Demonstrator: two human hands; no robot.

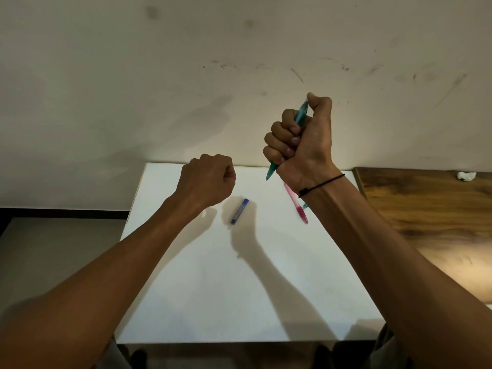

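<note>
Clenches the teal pen (302,111), light, stiff and probably slick plastic, mid-barrel in the right hand (306,145) right of centre, above the white table (213,288), and balls the left hand (206,181) at centre, seemingly empty.

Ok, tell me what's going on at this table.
A person's right hand grips a teal pen in a fist, raised above the white table, thumb at its top end. The left hand is curled over the table with nothing showing in it. A small blue case and a pink pen lie on the table.
</note>
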